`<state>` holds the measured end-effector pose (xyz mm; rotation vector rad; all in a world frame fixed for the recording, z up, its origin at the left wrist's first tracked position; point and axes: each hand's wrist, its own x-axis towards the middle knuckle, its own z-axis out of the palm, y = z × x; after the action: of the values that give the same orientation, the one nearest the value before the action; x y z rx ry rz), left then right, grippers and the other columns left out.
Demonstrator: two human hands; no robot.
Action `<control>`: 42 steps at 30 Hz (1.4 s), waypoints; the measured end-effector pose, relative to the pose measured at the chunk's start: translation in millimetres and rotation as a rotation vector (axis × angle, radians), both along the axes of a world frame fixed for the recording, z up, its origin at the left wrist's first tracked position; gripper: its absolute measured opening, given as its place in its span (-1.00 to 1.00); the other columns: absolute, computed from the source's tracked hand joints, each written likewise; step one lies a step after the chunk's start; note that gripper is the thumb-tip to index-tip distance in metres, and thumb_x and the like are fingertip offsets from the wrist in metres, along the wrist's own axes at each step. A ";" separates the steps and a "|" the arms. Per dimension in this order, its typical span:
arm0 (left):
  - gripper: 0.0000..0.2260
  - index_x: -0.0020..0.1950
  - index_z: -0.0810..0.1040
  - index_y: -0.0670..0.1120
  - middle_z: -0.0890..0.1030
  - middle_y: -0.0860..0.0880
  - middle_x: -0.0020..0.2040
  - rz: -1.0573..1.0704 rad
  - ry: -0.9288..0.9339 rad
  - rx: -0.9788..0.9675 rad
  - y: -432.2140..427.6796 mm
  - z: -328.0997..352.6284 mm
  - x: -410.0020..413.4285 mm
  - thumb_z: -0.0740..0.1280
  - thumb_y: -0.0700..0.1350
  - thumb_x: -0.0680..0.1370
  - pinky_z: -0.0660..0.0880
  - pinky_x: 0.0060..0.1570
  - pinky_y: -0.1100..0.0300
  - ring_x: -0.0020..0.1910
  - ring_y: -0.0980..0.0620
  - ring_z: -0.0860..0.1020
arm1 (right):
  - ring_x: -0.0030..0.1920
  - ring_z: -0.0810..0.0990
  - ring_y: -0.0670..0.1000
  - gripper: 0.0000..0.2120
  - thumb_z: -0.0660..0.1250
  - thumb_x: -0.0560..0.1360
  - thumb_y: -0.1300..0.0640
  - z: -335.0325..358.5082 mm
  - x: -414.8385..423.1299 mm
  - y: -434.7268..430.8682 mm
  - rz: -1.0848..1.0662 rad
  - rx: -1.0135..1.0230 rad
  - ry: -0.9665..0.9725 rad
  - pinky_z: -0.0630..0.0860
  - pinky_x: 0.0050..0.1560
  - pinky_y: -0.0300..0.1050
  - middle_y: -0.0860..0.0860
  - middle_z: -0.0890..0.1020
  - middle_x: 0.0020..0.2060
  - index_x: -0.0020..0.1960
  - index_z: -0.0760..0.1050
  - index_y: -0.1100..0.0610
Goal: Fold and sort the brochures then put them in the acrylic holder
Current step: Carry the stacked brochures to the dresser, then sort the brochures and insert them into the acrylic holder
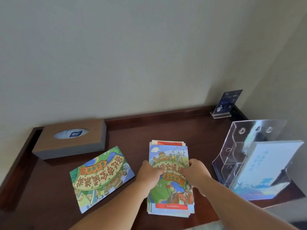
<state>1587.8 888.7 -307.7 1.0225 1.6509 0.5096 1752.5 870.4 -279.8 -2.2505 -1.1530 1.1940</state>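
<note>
The stack [166, 195] of brochures lies mid-tabletop [166, 127] under both hands. The left hand [149, 173] rests on its left edge, fingers bent, grip unclear. The right hand [196, 175] pinches its right edge. The holder [240, 146] stands to the right, and a lone brochure [101, 178] lies to the left.

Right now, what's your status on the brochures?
On the brochure stack: left hand, right hand, grip unclear. A single brochure lies apart, left. The holder stands right, one booklet in it. Nothing between stack and holder.
</note>
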 end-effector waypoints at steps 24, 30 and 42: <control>-0.12 0.59 -0.13 -0.09 0.15 -0.02 0.54 -0.301 0.846 0.486 -3.2 -39.9 7.0 0.20 0.35 0.51 0.32 0.35 0.13 0.45 0.00 0.24 | 0.31 0.40 0.08 -0.31 0.44 0.46 -0.07 -37.5 -6.8 31.4 0.300 -0.040 -0.281 0.48 0.22 0.02 0.02 0.41 0.28 0.45 0.20 0.08; -0.08 0.60 -0.08 -0.08 0.30 0.00 0.41 -0.278 0.935 0.389 -4.4 -39.0 8.4 0.15 0.44 0.47 0.35 0.23 0.11 0.32 0.01 0.34 | 0.18 0.51 0.10 -0.61 0.35 0.50 0.10 -33.3 -3.5 35.2 0.229 -0.047 -0.248 0.53 0.09 0.03 0.06 0.46 0.20 0.28 0.35 0.12; -0.35 0.48 0.23 -0.01 0.39 -0.02 0.25 -0.271 0.932 0.292 -11.1 -28.9 15.3 0.16 0.35 0.53 0.36 0.21 0.04 0.25 -0.04 0.37 | -0.24 0.62 0.01 -0.85 0.32 0.47 0.17 -24.4 14.9 37.0 0.088 0.075 -0.041 0.40 -0.43 -0.18 0.03 0.59 -0.10 -0.04 0.36 0.05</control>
<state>1603.1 877.7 -336.6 1.8514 2.2130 0.0665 1767.4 907.4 -304.2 -2.1987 -1.3026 1.1229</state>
